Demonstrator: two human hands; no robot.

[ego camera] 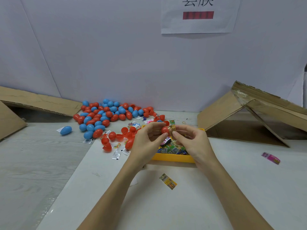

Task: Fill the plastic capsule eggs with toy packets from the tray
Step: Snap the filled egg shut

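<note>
My left hand (146,140) pinches a red egg half (165,130) above the yellow tray (172,158). My right hand (191,140) pinches a yellow toy packet (172,128) whose end sits at the mouth of that red half. The tray holds several colourful toy packets (172,147), partly hidden under both hands. A pile of closed red and blue eggs (106,114) lies at the back left. Open red egg halves (116,136) are scattered just left of the tray.
A loose yellow packet (168,181) lies on the table in front of the tray, a pink packet (270,158) far right. One blue egg (66,130) sits apart at the left. Cardboard box flaps rise at the left (38,103) and right (245,113).
</note>
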